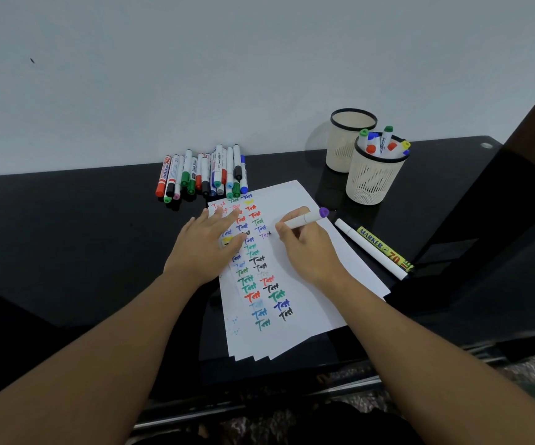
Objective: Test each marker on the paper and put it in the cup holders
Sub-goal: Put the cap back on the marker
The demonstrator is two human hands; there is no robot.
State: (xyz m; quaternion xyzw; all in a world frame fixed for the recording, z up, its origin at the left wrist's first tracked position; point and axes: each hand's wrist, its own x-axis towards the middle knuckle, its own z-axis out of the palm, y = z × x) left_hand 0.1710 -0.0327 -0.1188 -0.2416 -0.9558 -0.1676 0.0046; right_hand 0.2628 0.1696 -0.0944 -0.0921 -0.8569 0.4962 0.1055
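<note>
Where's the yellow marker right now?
The yellow marker lies on the black table right of the paper, beside a white marker and in front of the nearer cup.

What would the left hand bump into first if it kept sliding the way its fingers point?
Probably the pile of markers past the paper's top edge; the left hand points that way, nothing between.

Home desk: black table (67, 220) against bare wall (195, 75) (patterned floor).
</note>
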